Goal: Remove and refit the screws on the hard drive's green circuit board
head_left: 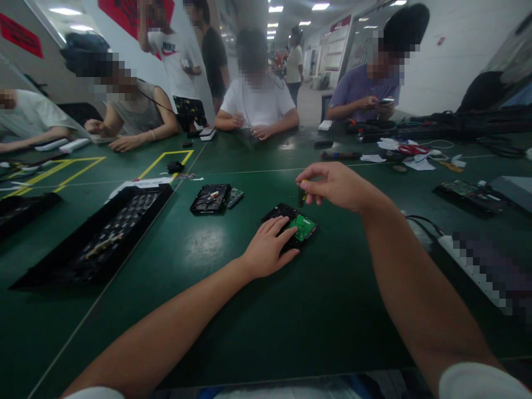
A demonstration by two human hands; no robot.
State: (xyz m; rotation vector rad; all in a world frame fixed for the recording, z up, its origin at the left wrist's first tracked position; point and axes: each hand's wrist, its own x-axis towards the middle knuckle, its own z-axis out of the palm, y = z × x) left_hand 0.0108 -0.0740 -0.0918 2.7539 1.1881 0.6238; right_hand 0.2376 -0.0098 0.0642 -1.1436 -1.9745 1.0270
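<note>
My left hand (pixel 270 246) lies with its fingers spread over a black hard drive (pixel 278 211), touching its top and near side. A green circuit board (pixel 306 227) shows on the drive's right part, just beyond the fingertips. Above the drive's far edge, my right hand (pixel 338 185) pinches a short screwdriver (pixel 301 197) with a dark and yellow handle, held roughly upright. Whether its tip touches the drive, I cannot tell. To the left, a second black hard drive (pixel 211 198) rests on the green table beside a small loose circuit board (pixel 235 198).
A long black tray (pixel 62 252) with small parts in it stands at left. Another drive-like unit (pixel 469 195) and a white power strip (pixel 474 274) lie at right. Papers and cables (pixel 415 155) clutter the far right. Several people sit across the table.
</note>
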